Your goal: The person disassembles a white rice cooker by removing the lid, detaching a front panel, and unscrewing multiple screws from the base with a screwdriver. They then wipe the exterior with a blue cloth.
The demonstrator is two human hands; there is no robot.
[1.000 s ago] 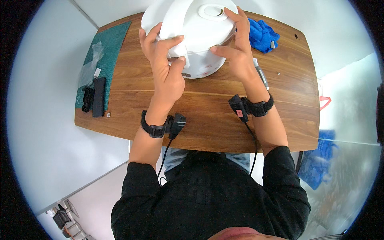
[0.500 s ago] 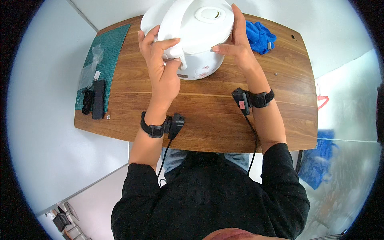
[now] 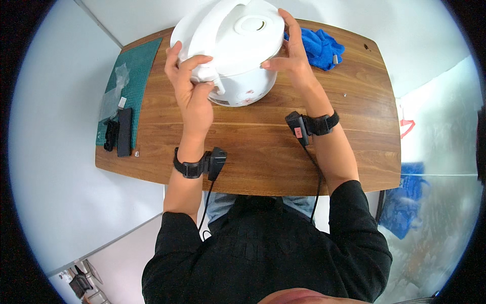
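Note:
A white rice cooker with a flower print stands at the far middle of the wooden table, its lid down and its carrying handle raised over the top. My left hand grips the cooker's left side at the foot of the handle, thumb and forefinger round the hinge. On the opposite side, my right hand holds the lid's rim, fingers reaching up along the edge and thumb on the front. The undersides of both palms are out of sight. Each wrist wears a black strap with a small cabled device.
A blue cloth lies crumpled just right of the cooker. On the left, a green cutting mat carries a clear plastic bag, a black bar-shaped object and a smaller black item. White walls border the table.
The rice cooker has shifted to the left and slightly toward me, with both hands moving along on it. The view itself has also moved a little.

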